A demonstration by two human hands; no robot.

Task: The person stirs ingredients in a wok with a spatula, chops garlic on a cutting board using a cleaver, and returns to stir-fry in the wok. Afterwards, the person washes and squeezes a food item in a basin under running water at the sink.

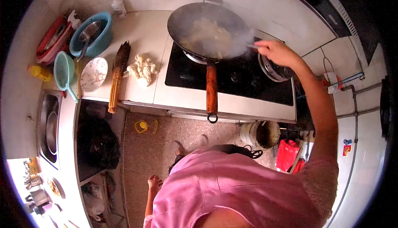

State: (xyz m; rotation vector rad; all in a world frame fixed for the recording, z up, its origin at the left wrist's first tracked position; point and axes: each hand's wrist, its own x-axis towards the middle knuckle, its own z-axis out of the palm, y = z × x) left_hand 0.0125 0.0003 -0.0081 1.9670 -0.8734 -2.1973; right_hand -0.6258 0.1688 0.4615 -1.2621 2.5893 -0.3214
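Note:
A dark wok (182, 23) sits on the black stove (182, 68), its wooden handle toward the front edge. Pale food (209, 33) lies in the wok under steam. At the wok's right rim my right hand (275, 53) is closed round the handle end of a utensil, whose far part is lost in the steam. My left hand (154, 182) hangs low beside my body, over the floor, away from the counter; its fingers look apart and nothing shows in them.
Left of the stove lie a crumpled cloth (142, 69), a bamboo brush (119, 72), a patterned plate (94, 74), a green strainer (64, 68) and a blue basin (108, 29). A sink (50, 124) is at the left. A bucket (248, 133) stands below the stove.

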